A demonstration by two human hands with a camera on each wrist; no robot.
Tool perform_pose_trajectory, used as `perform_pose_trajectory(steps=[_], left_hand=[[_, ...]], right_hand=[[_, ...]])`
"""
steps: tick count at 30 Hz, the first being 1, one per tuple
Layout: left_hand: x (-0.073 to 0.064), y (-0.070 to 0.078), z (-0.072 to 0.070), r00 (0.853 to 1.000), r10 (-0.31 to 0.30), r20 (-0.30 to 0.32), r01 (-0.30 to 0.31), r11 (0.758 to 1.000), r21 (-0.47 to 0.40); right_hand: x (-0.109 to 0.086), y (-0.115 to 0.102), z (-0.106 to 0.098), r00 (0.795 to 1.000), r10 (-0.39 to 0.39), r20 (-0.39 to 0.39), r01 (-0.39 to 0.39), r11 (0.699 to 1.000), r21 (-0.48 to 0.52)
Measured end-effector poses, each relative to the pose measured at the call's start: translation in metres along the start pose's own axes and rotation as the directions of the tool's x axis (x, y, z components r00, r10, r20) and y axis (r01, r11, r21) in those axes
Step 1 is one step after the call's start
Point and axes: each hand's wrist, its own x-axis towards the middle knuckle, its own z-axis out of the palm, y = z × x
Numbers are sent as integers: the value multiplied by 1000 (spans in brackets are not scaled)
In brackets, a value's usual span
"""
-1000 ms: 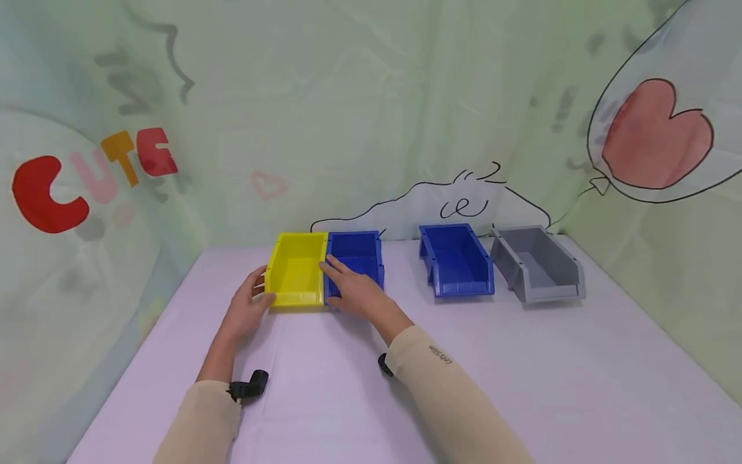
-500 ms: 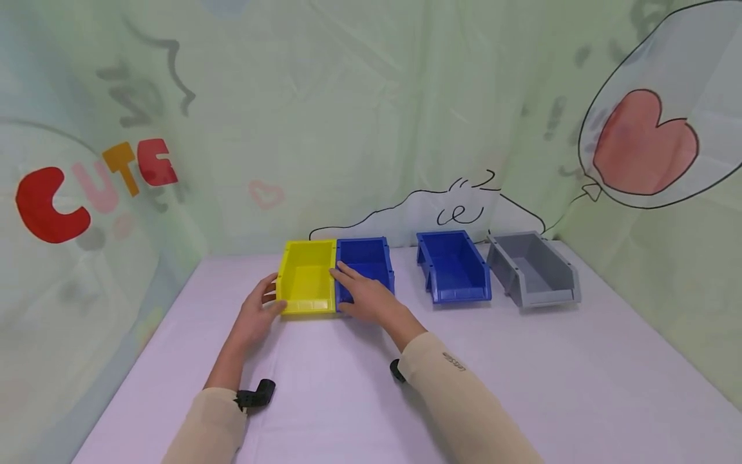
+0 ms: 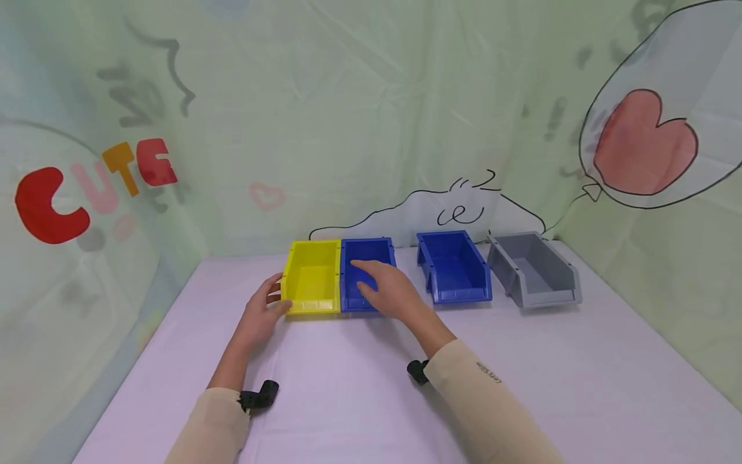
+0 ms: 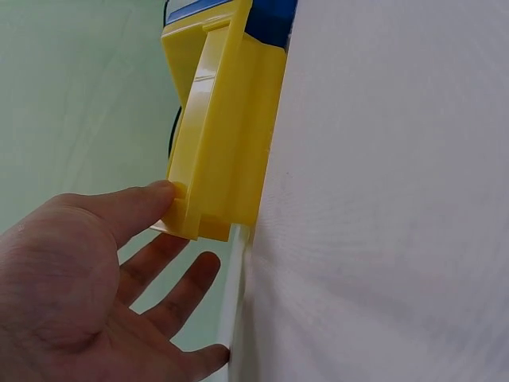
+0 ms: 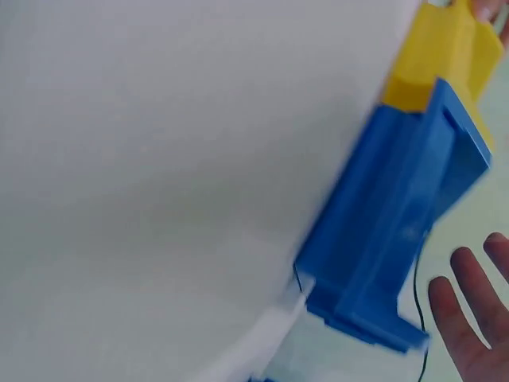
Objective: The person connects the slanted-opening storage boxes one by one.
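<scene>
A yellow plastic storage bin [image 3: 312,283] stands directly against a blue storage bin [image 3: 352,296] on its right. My left hand [image 3: 259,317] holds the yellow bin at its front left corner, the thumb on the front lip and the fingers along the left side. In the left wrist view the thumb [image 4: 151,205] lies on that lip, and the lower fingers spread apart below it. Over the blue bin is my right hand [image 3: 394,291], fingers extended and nothing in them, hiding part of its inside. In the right wrist view its fingers [image 5: 475,294] appear apart from the blue bin.
Farther right stand a second blue bin [image 3: 455,270] and a grey bin [image 3: 536,270], close side by side. A gap separates them from the first pair. Behind the bins, a printed curtain [image 3: 359,129] hangs at the back edge of the pale table [image 3: 336,399].
The yellow bin and the adjoining blue bin have shifted slightly right with my left hand. My right hand has come off their shared edge and moved right. The camera view also shifted early on.
</scene>
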Motion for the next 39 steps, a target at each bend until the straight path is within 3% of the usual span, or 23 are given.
perform_pose_trajectory(steps=[4, 9, 19, 28, 39], left_hand=[[-1, 0, 0, 1000, -25, -11, 25, 1000, 1], [-2, -1, -1, 999, -35, -12, 35, 999, -3], [2, -2, -3, 999, -41, -1, 41, 999, 0], [3, -6, -1, 999, -46, -2, 46, 999, -9], [2, -4, 2, 1000, -23, -3, 23, 1000, -13]], right_hand=[[-9, 9, -14, 995, -9, -103, 14, 998, 56], [-18, 21, -29, 984, -8, -178, 21, 998, 66], [-32, 48, -51, 968, 61, -242, -59, 998, 13], [-47, 78, -62, 954, 149, -260, -144, 989, 39], [-58, 100, -73, 914, 199, -353, -196, 980, 44]])
